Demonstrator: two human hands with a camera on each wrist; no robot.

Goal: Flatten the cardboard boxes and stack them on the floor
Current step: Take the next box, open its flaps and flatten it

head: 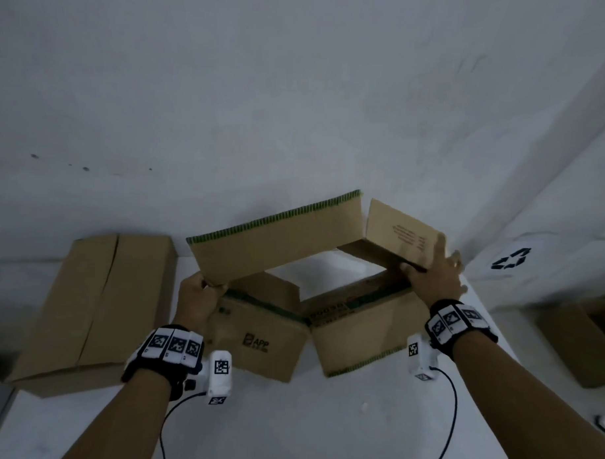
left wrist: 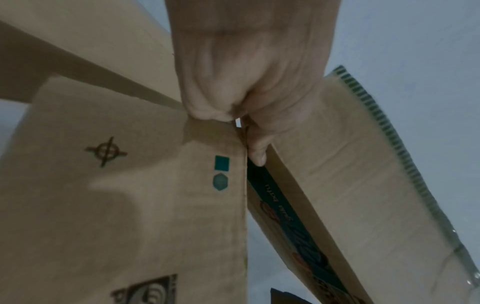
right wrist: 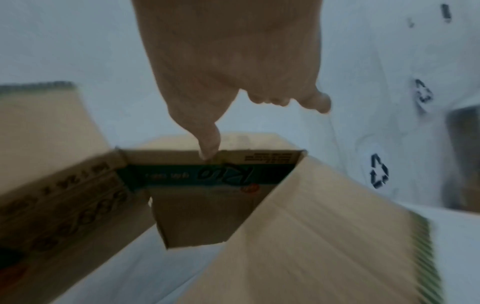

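Note:
I hold a brown cardboard box (head: pixel 276 249) in the air in front of a pale wall. Both its ends are open and it is skewed into a diamond, with its flaps (head: pixel 400 232) sticking out. My left hand (head: pixel 203 294) pinches its left corner; in the left wrist view the thumb and curled fingers (left wrist: pixel 233 92) clamp the edge of the box (left wrist: pixel 130 185). My right hand (head: pixel 433 275) is at the right corner with fingers spread over a flap. In the blurred right wrist view the thumb (right wrist: pixel 207 148) touches the box's (right wrist: pixel 311 236) top edge.
Another brown cardboard box (head: pixel 96 308) with a centre seam lies on the white surface (head: pixel 81 427) at the left. A further box (head: pixel 578 342) sits at the right edge. White sheeting with recycling symbols (head: pixel 511 259) hangs at the right.

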